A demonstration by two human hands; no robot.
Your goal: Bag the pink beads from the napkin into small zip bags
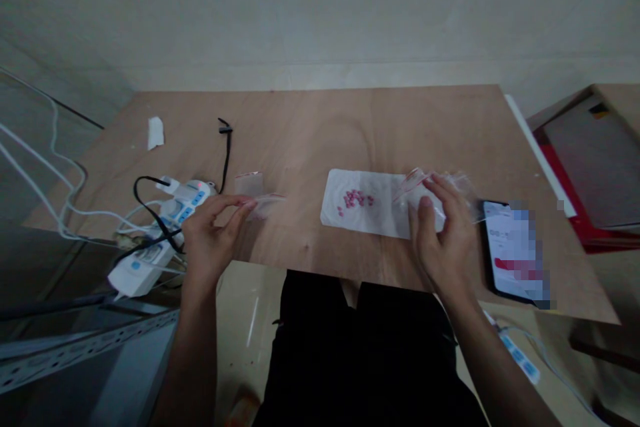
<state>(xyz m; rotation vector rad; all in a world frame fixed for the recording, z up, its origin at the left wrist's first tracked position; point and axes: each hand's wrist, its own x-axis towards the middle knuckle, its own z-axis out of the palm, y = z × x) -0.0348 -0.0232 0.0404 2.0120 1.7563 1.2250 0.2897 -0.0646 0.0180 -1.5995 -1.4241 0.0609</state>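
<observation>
My left hand pinches a small clear zip bag between thumb and fingertips, just above the table. Another small zip bag with a red seal line lies beneath and behind it. In the middle sits a shallow white tray or sheet bearing several small pink-red pieces; their kind is too small to tell. At its right end my right hand rests over loose clear zip bags, fingertips touching them, thumb apart from the fingers. The hand hides part of these bags.
A phone lies at the right on the wooden table. At the left is a white power strip with tangled cables. A black strap or cable and a white scrap lie farther back, toward the wall.
</observation>
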